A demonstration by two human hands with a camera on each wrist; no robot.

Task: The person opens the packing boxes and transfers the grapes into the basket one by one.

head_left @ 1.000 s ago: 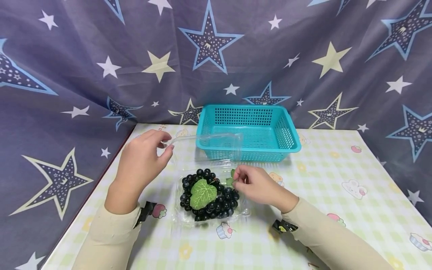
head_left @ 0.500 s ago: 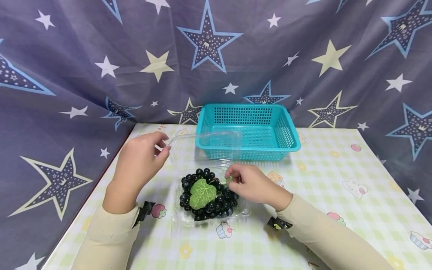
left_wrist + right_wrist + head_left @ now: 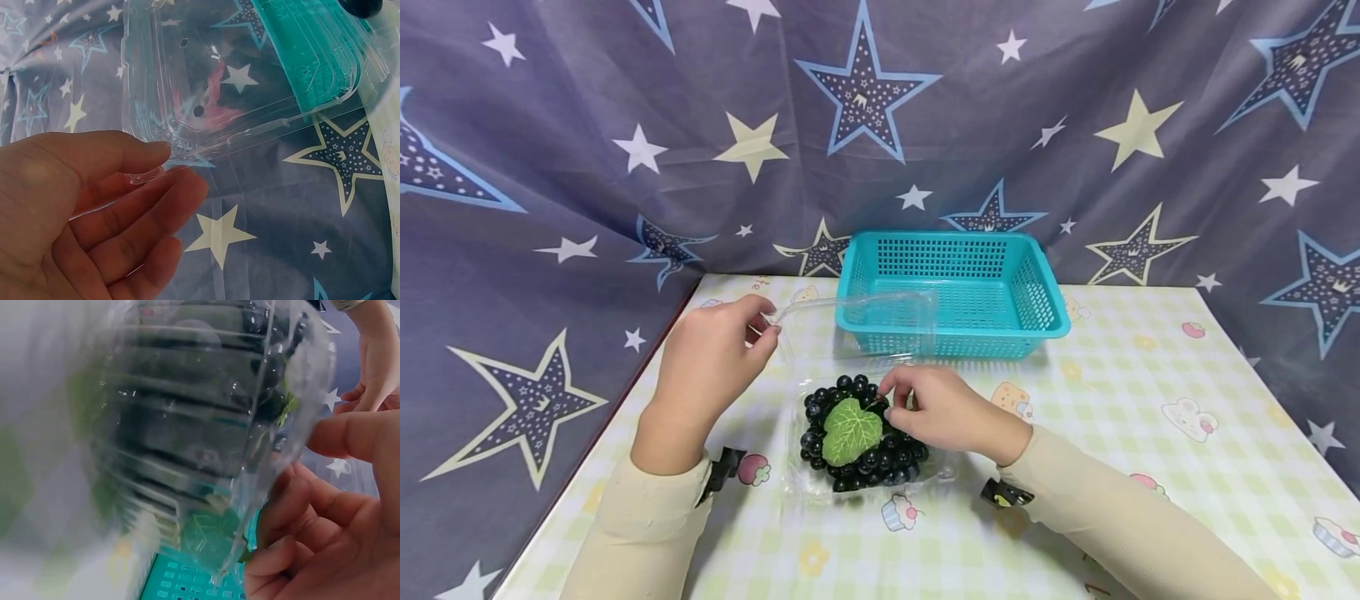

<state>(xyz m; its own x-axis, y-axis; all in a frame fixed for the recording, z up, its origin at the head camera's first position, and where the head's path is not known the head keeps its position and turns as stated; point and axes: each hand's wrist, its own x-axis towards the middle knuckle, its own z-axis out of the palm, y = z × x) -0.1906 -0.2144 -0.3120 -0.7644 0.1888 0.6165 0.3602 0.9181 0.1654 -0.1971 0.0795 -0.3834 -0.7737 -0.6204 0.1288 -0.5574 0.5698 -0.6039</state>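
My left hand (image 3: 711, 362) pinches the corner of the raised clear plastic lid (image 3: 206, 134) between thumb and index finger. The lid is hinged to a clear plastic box (image 3: 805, 487), which holds a bunch of dark grapes (image 3: 891, 458) topped with a green leaf (image 3: 852, 431). My right hand (image 3: 951, 414) is over the box's right side, its thumb and index fingertips apart, right at the brown stem of the bunch. In the right wrist view, the ribbed box wall partly covers the grapes, and a second leaf (image 3: 212, 534) shows at the bottom.
A turquoise plastic basket (image 3: 947, 340) stands behind the box, partly seen through the lid. A checked cloth (image 3: 1150, 442) with cartoon prints covers the table. Dark star-patterned fabric (image 3: 970, 108) hangs behind and at the sides.
My right hand has moved left, from the leaf at the box's right edge to the grape stem. My left hand has shifted slightly left with the lid, then stayed put.
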